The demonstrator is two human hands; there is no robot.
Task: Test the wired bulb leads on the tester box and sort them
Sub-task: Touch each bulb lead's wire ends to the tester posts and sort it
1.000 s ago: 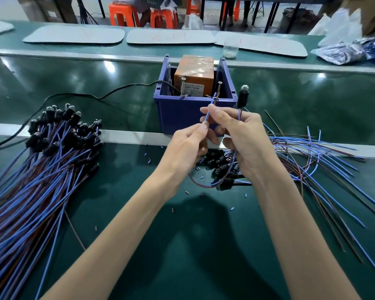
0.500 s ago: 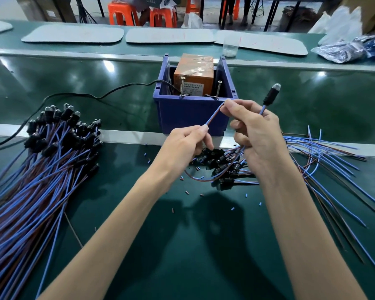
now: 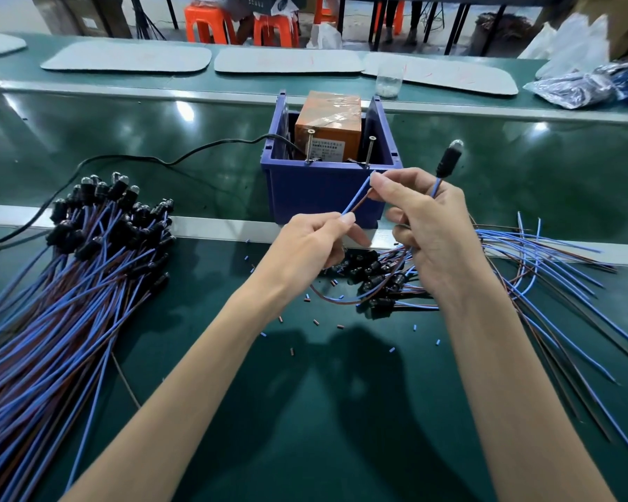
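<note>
Both the left hand (image 3: 305, 244) and the right hand (image 3: 425, 226) pinch one bulb lead (image 3: 358, 195), now drawn back from the screws (image 3: 370, 150) of the tester box (image 3: 327, 190) at twelve o'clock, so sorting likely comes next

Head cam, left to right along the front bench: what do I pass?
Big bundle of wired bulb leads → left hand → right hand, both pinching one bulb lead → fanned-out loose leads.
</note>
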